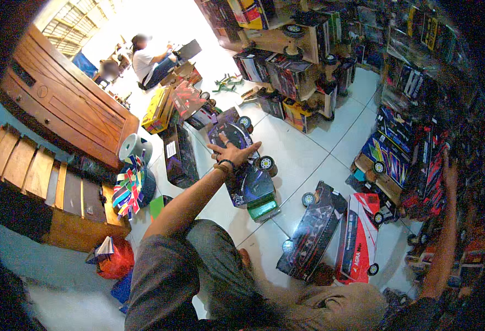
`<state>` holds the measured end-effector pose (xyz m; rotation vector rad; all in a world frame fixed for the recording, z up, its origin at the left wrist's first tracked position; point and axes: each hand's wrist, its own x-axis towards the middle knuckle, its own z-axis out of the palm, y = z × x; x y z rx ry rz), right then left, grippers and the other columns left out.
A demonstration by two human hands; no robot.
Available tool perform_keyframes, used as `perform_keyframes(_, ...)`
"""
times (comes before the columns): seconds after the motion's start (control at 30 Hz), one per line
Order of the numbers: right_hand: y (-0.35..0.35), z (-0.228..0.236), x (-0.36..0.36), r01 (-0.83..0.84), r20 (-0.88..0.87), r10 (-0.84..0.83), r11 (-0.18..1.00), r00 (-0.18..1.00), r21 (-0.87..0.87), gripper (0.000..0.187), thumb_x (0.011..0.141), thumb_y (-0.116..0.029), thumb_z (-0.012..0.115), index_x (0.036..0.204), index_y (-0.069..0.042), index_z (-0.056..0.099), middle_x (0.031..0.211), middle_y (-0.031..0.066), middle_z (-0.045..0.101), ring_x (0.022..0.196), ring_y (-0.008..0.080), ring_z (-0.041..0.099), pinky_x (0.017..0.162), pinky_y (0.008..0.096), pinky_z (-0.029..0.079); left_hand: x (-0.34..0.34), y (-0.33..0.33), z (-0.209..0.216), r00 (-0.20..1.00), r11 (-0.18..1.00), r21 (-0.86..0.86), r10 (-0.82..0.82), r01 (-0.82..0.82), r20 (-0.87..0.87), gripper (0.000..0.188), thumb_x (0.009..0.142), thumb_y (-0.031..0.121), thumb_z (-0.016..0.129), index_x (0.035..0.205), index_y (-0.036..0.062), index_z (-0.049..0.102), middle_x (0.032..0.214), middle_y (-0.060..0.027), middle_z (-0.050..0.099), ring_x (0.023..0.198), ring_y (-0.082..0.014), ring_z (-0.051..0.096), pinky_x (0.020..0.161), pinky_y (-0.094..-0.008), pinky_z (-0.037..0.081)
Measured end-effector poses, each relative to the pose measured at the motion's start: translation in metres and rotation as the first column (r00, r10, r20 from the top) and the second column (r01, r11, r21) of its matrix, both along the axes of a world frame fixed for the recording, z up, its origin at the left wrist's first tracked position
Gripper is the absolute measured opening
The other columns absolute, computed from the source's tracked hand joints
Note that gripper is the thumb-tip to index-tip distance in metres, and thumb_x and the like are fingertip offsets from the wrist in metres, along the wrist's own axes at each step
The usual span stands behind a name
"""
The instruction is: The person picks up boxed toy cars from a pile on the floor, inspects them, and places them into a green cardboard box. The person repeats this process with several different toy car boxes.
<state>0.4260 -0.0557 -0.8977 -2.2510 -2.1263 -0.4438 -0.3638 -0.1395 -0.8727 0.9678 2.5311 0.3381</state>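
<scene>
My left hand (234,154) is stretched over a dark toy truck (248,185) with white-hubbed wheels and a green see-through end piece. Its fingers are spread, and the palm looks to lie on the truck's side; firm contact is hard to judge. Far out to the right, my right hand (450,171) is beside a red-and-black toy vehicle (425,176) among stacked ones. Dim light and blur hide its fingers. Between my arms, a black toy bus (314,231) and a red, white and dark toy truck (357,240) lie on their sides on the tiles.
Wooden shelves (308,44) full of toy vehicles stand at the back right. At left are a wooden door (71,94), a slatted wooden crate (27,165) and a bucket of coloured strips (129,190). A yellow toy vehicle (158,110) lies near the doorway; a person (151,63) sits beyond.
</scene>
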Motion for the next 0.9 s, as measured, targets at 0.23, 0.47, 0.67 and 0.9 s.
perform_keyframes(0.23,-0.018,0.038,-0.043,0.137,-0.405,-0.065,0.979,0.912,0.152,0.052,0.095,-0.020,0.050,0.142,-0.007,0.034,0.137,0.0255,0.041,0.123,0.0387,0.045,0.103,0.0424,0.037,-0.002,-0.005,0.020,0.999,0.999,0.015,0.042,-0.042,-0.028,0.149,0.042,0.077,0.076,0.148,0.0159,-0.009,0.144,-0.0370,-0.003,0.130,-0.0597,0.016,0.104,-0.0604,0.028)
perform_keyframes(0.47,-0.045,0.052,-0.086,0.010,-0.362,0.228,0.834,0.904,0.552,0.045,0.095,-0.030,0.053,0.131,-0.004,0.049,0.127,0.0198,0.052,0.120,0.0341,0.047,0.103,0.0414,0.035,-0.085,-0.028,0.015,0.948,0.916,0.257,-0.274,0.309,-0.162,0.113,0.062,0.069,0.070,0.147,0.0135,0.022,0.142,-0.0335,0.023,0.126,-0.0501,0.034,0.106,-0.0463,0.032)
perform_keyframes(0.67,-0.081,0.081,-0.209,-0.169,-0.214,0.372,0.767,0.903,0.619,0.040,0.095,-0.031,0.054,0.126,-0.005,0.053,0.125,0.0166,0.054,0.118,0.0338,0.048,0.100,0.0428,0.036,-0.133,-0.084,0.069,0.870,0.931,0.017,-0.333,0.364,-0.364,0.135,0.045,0.078,0.072,0.149,0.0119,0.018,0.141,-0.0416,0.018,0.120,-0.0550,0.041,0.098,-0.0497,0.041)
perform_keyframes(0.9,-0.094,0.087,-0.303,-0.287,-0.102,0.392,0.804,0.914,0.521,0.037,0.092,-0.028,0.056,0.122,-0.007,0.054,0.127,0.0159,0.050,0.121,0.0326,0.045,0.102,0.0459,0.033,-0.141,-0.139,0.089,0.837,0.967,-0.176,-0.249,0.185,-0.487,0.121,0.052,0.074,0.071,0.149,0.0257,0.017,0.146,-0.0362,0.011,0.124,-0.0585,0.032,0.095,-0.0634,0.034)
